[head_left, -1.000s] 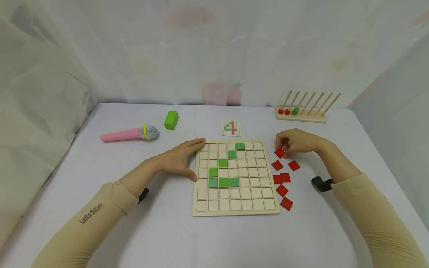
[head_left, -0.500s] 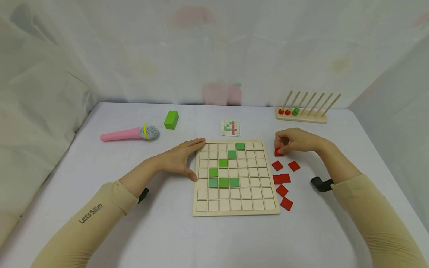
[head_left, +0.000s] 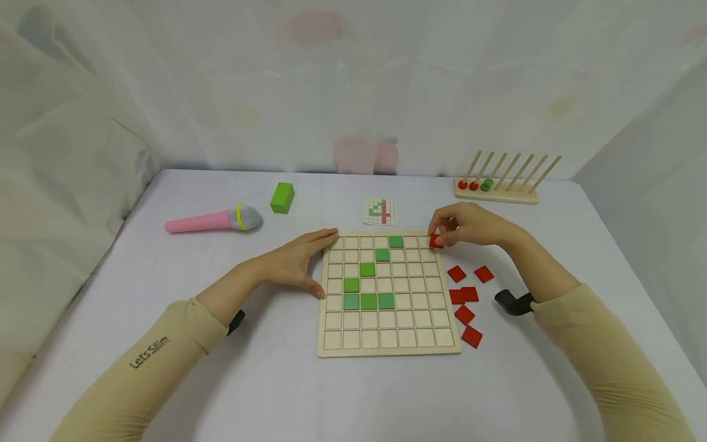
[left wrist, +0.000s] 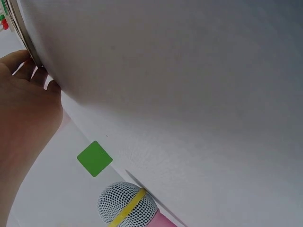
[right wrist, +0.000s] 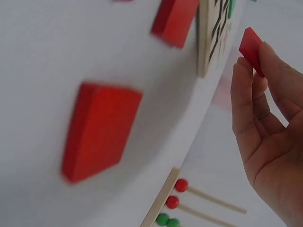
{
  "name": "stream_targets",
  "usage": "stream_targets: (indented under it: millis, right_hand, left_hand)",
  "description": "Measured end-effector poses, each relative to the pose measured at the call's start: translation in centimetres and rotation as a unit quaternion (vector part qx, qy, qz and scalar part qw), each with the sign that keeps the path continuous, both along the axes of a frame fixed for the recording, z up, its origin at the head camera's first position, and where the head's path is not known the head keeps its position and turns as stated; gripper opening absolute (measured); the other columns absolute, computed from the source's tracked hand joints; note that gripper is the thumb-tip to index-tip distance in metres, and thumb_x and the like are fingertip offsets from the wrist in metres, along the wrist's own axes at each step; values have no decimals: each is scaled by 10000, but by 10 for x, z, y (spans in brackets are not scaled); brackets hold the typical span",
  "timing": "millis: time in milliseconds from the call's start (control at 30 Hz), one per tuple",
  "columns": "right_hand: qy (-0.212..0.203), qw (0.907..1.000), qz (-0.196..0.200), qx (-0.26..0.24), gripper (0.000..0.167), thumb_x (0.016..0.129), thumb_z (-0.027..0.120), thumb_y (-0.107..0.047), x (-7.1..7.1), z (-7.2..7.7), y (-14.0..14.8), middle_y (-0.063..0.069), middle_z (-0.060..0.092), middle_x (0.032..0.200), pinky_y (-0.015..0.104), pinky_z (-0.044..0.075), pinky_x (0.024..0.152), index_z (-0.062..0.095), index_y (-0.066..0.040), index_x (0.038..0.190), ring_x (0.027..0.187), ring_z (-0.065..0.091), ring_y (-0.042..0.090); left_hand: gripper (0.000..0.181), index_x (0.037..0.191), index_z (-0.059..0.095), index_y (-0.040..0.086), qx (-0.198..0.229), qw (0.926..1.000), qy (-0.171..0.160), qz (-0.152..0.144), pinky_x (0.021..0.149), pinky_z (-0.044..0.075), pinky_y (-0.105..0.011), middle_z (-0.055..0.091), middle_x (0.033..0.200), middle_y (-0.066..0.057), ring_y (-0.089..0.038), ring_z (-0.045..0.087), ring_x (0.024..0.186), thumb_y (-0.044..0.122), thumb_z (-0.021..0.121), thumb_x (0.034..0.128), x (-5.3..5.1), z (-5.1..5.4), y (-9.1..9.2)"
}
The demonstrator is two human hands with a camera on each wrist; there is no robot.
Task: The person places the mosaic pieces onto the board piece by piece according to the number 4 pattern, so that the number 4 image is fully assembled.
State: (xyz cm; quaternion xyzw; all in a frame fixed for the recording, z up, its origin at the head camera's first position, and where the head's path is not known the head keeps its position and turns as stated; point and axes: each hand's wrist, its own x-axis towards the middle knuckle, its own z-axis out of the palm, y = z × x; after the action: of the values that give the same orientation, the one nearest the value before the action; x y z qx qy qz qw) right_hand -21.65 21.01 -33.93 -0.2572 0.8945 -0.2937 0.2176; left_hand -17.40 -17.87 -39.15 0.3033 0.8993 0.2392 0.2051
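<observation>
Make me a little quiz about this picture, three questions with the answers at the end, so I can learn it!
1. How many green tiles sit on the board?
2. True or false: the pink microphone lies to the left of the green block.
3. What does the right hand pinch? A) the green block B) a red tile C) the pink microphone

Key: 1. Seven. 2. True. 3. B.

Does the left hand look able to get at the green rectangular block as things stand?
Probably yes. The left hand merely touches the pale wooden square grid board, and nothing stands between the hand and the green rectangular block. The pink toy microphone lies left of that path.
</observation>
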Motion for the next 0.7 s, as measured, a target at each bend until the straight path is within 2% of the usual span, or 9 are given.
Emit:
stream_targets:
  millis: [267, 700]
  right_hand:
    - [-124, 9996, 258, -69, 88, 873, 700, -110, 1, 3, -32, 39, 703, 848, 304, 502, 735, 710, -159, 946, 838, 630, 179]
    - [-52, 9982, 588, 47, 101, 887, 705, -88, -1, -1, -63, 57, 679, 869, 269, 516, 717, 723, -115, 982, 802, 653, 172]
  left_hand:
    - [1270, 1585, 192, 87, 19, 10000, 59, -76, 1256, 189, -541, 134, 1686, -47, -310, 119, 1567, 498, 902, 615, 0, 1, 1]
    - [1262, 1582, 198, 72, 96, 9999, 63, -103, 1248, 193, -563, 136, 1684, -75, -340, 128, 1560, 506, 895, 623, 0, 2, 0]
